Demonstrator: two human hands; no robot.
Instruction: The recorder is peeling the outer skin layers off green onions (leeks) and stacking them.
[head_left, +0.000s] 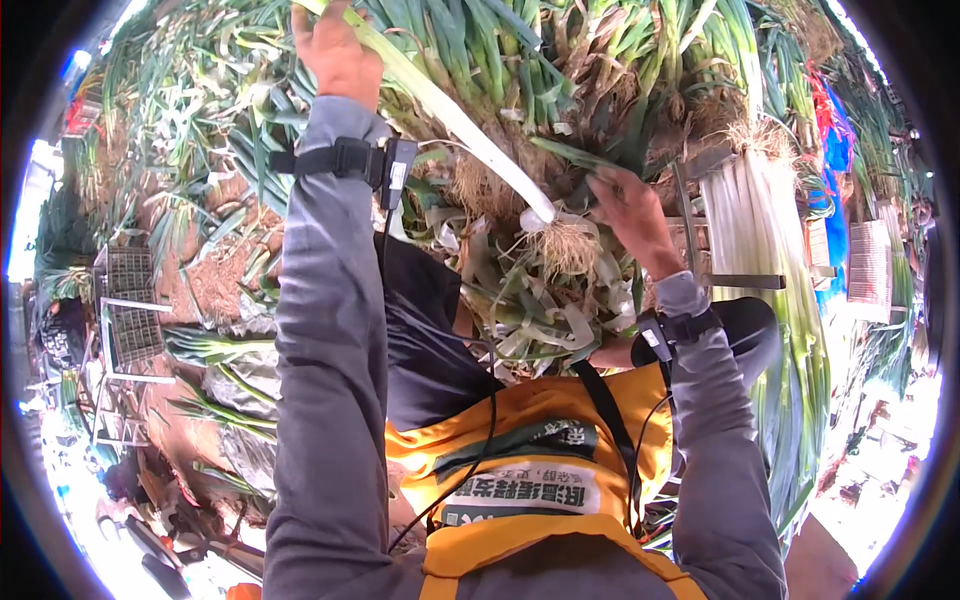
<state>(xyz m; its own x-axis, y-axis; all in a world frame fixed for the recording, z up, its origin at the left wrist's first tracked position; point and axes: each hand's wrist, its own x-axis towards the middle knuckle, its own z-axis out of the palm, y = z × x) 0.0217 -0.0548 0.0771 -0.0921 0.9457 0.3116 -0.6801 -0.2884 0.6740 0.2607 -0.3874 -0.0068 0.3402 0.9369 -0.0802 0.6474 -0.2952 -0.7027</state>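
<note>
Leek point(468, 132) aslant in left hand point(338, 58)

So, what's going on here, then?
A person in a yellow apron has a long leek-like stalk gripped in the left hand by its greener part, with its roots toward the right-hand side. The right hand is near the root end, a little blurred, so whether it holds anything is unclear. Leafy stalks are heaped ahead, and a bundle of white stalks lies to the right.
</note>
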